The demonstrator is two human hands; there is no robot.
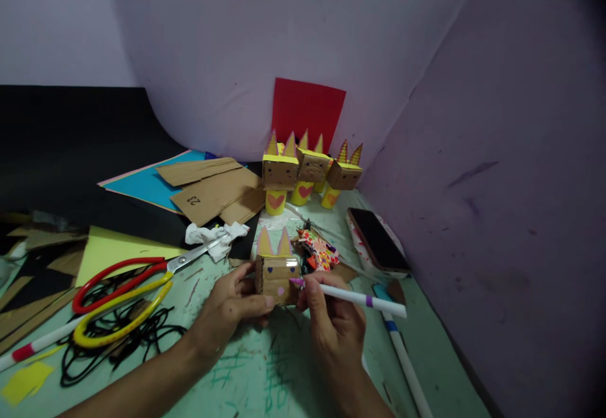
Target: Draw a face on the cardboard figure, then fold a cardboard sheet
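A small cardboard cat head [279,274] with two pointed ears sits upright at the middle of the table. Dark eyes and a pink spot are drawn on its front. My left hand [233,301] grips its left side, thumb across the lower front. In my right hand [334,314] is a white felt-tip pen [350,295] with a purple band, held like a writing tool. Its purple tip is at the right side of the cardboard face; whether it touches, I cannot tell. Behind stand several finished-looking cardboard figures [280,175] with yellow bodies and hearts.
Red-and-yellow-handled scissors [127,298] lie at left over tangled black cord [142,333]. Cardboard pieces [222,191], crumpled tissue [218,241] and yellow paper [108,257] are further back. A phone [379,238] and a blue-banded pen [402,348] lie at right. Red card [307,108] leans on the wall.
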